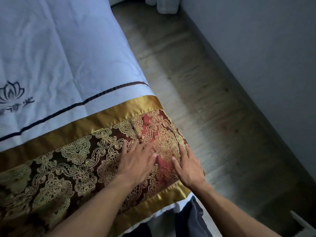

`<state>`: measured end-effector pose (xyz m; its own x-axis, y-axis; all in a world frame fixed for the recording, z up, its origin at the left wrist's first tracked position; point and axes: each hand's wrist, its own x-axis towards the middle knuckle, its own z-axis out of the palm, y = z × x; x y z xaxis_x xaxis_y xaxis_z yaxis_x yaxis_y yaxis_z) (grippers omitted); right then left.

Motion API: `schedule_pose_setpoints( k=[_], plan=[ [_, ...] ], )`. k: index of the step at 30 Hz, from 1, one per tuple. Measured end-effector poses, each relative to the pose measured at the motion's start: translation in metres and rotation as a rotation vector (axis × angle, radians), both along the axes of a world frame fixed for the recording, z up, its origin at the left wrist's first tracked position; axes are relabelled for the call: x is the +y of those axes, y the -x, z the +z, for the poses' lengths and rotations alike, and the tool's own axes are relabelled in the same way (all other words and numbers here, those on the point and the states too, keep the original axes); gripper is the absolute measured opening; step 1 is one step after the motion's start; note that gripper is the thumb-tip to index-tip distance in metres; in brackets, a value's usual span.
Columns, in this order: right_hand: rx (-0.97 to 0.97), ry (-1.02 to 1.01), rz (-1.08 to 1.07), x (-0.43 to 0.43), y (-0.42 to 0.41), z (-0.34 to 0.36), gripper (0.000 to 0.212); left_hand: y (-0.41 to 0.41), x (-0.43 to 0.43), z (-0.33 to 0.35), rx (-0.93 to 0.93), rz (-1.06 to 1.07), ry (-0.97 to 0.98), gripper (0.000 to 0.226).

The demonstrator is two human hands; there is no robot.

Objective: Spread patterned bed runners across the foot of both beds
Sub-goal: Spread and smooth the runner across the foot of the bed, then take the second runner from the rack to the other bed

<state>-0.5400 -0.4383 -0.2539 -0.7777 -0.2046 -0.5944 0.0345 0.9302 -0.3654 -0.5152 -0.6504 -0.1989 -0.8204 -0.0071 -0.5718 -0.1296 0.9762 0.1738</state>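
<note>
A dark red and brown bed runner [71, 165] with gold scroll patterns and shiny gold borders lies across the foot of a bed covered in a white duvet [51, 48]. My left hand [136, 161] rests flat on the runner, fingers spread, near the bed's right corner. Beside it, my right hand [188, 168] presses flat on the runner at the very corner edge, fingers apart. Neither hand grips the cloth. Only this one bed is in view.
The duvet carries a dark stripe [82, 101] and an embroidered lotus logo [12, 93] at the left. A wood-look floor [196, 82] runs along the bed's right side to a white wall [265, 48]. A curtain hem [167, 6] hangs at the top.
</note>
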Motion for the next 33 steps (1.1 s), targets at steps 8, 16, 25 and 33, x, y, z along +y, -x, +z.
schedule_pose_setpoints(
  k=[8, 16, 25, 33],
  plan=[
    [0.127, 0.060, -0.155, -0.008, -0.022, 0.089, 0.065, -0.001, -0.011, 0.066, 0.065, -0.049, -0.030, 0.063],
    [0.259, 0.065, -0.415, 0.037, -0.065, 0.168, 0.061, 0.004, 0.044, 0.128, 0.205, -0.205, -0.120, 0.062],
    [0.351, 0.059, -0.780, 0.156, -0.178, 0.200, 0.058, -0.064, 0.213, 0.150, 0.286, -0.534, -0.215, 0.063],
    [0.308, -0.051, -1.080, 0.305, -0.364, 0.187, 0.051, -0.191, 0.376, 0.139, 0.289, -0.775, -0.272, 0.044]
  ],
)
